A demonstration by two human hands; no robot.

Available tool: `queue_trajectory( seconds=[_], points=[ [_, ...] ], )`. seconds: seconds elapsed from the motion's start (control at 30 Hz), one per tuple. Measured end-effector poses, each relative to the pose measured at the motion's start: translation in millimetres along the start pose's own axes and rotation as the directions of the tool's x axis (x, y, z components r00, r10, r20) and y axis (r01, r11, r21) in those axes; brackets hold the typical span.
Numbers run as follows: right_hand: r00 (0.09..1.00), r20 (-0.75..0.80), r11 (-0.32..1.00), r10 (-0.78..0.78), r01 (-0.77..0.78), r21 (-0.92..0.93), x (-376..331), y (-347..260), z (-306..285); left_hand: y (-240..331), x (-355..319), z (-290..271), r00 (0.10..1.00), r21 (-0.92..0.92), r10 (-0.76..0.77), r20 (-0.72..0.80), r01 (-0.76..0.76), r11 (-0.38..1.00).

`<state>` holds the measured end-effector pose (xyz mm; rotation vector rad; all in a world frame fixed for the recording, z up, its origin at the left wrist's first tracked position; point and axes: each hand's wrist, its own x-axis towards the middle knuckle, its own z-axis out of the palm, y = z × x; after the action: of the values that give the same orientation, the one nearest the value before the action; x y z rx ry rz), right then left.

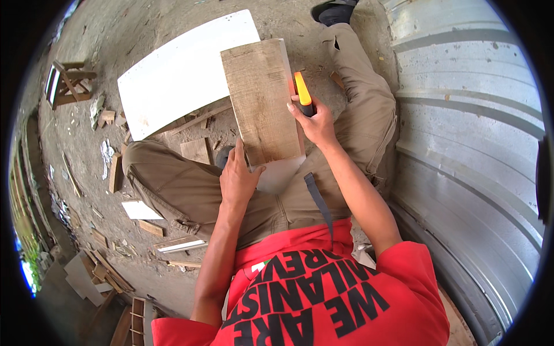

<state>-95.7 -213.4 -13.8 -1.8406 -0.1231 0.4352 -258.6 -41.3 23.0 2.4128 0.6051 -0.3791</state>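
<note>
A flat wooden board [262, 106], brown and weathered, lies tilted lengthwise in front of me over a white sheet-like piece [281, 173] that shows below its near end. My left hand [238, 179] grips the board's near left corner, index finger along the edge and thumb at the near end. At the board's right edge, my right hand [314, 121] is closed around a tool with a yellow-orange and black handle [302, 91]. Its working end is hidden, so I cannot tell its exact kind. The right thumb rests against the board.
A large white panel [184, 66] lies beyond my bent left leg. A small wooden stool-like frame [70, 83] stands at far left. Wood scraps [196, 151] litter the ground, with piled offcuts [95, 277] lower left. A corrugated metal wall [461, 132] rises close on my right.
</note>
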Motion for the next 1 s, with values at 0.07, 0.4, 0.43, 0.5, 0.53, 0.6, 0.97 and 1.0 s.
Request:
queue_trajectory(
  seconds=[0.07,0.4,0.43,0.5,0.53,0.6,0.97,1.0],
  points=[
    [0.996,-0.083,0.929,0.03,0.002,0.369,8,19,-2,-2,-2,-1,0.999,0.035,0.049,-0.02,-0.048,0.998],
    [0.996,-0.043,0.922,0.084,-0.061,0.382,12,36,-21,-13,13,-1,0.973,-0.528,-0.221,0.07,0.224,0.819],
    [0.995,-0.019,0.942,0.096,-0.085,0.326,10,35,-24,-7,12,-2,0.975,-0.525,-0.215,0.057,0.212,0.824],
    [0.998,-0.003,0.971,0.066,-0.064,0.229,6,33,-23,6,6,-4,0.988,-0.469,-0.154,0.025,0.148,0.871],
    [1.0,-0.01,0.982,0.022,-0.02,0.188,3,34,-21,12,3,-6,0.992,-0.441,-0.122,0.013,0.115,0.89],
    [1.0,-0.01,0.988,-0.022,0.023,0.155,0,34,-20,4,2,1,0.999,-0.281,-0.029,-0.031,0.02,0.959],
    [0.999,0.028,0.992,-0.042,0.038,0.123,-4,32,-19,3,-2,13,0.997,-0.05,0.045,-0.067,-0.049,0.998],
    [0.999,0.025,0.992,-0.043,0.039,0.122,-4,31,-19,2,-2,13,0.996,-0.044,0.051,-0.072,-0.055,0.998]
  ],
)
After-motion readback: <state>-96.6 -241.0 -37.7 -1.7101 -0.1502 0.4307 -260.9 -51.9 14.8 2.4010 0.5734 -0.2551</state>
